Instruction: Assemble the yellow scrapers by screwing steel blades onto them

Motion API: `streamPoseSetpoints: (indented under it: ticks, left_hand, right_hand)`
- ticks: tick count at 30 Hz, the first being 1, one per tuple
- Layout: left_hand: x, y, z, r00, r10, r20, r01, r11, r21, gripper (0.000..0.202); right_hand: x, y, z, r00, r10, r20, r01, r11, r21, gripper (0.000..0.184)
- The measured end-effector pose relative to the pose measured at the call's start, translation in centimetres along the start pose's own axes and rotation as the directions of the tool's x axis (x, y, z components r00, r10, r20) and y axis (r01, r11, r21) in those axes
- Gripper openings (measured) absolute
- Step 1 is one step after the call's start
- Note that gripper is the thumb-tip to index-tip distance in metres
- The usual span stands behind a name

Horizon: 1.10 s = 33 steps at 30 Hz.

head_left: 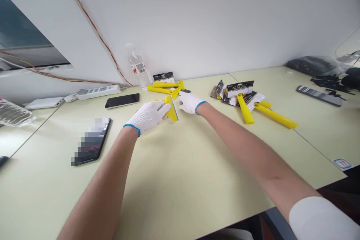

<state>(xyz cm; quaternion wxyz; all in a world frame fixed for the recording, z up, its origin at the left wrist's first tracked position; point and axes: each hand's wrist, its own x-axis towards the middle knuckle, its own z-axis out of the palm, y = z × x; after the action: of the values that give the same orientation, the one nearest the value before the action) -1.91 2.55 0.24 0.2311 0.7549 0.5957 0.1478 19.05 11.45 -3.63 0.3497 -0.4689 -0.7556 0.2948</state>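
Note:
My left hand [150, 116], in a white knit glove with a blue cuff, is closed around a yellow scraper [172, 109] with a straight metal blade edge at its head. Just to the right is my gloved right hand [191, 103], its fingers curled inward; anything between them is hidden. Right behind both hands, several yellow scrapers [164, 87] lie together by the wall, with a black-and-white package card [163, 77] among them. Farther right rests another pile of carded yellow scrapers [244, 108], handles pointing toward me.
A clear water bottle [138, 68] stands against the wall. Two phones, one black [122, 100] and one partly pixelated [94, 143], lie at left, near a power strip [98, 92]. At right are a dark glossy bar [319, 95] and a black bagged bundle [311, 66].

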Motion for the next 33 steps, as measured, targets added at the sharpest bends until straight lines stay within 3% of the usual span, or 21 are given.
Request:
streamPoseSetpoints:
  ticks: [6,12,21,29,33]
  left_hand:
    - [0.3,0.1,0.6,1.000,-0.012,0.014,0.011,0.998,0.059,0.036]
    - [0.0,1.3,1.5,1.000,0.013,-0.026,-0.010,0.991,0.130,0.039]
    - [0.0,2.7,2.4,0.996,0.007,-0.091,0.008,0.987,0.161,0.036]
    - [0.3,2.3,3.3,0.984,0.111,-0.141,-0.071,0.962,0.264,0.036]
    - [0.2,2.6,3.2,0.980,0.092,-0.174,-0.046,0.967,0.252,0.038]
  right_hand:
    - [-3.7,-3.3,-2.5,0.996,0.086,0.024,-0.082,0.986,-0.144,0.062]
    - [-5.0,-5.4,-1.8,1.000,0.020,0.003,-0.020,0.998,-0.053,0.065]
    - [-4.7,-5.6,-1.2,0.999,0.001,-0.049,-0.003,0.999,-0.048,0.067]
    - [-4.4,-5.2,-1.0,0.995,0.006,-0.099,-0.011,0.999,-0.050,0.066]
    - [-4.5,-4.8,-1.5,0.995,0.026,-0.101,-0.030,0.999,-0.038,0.064]
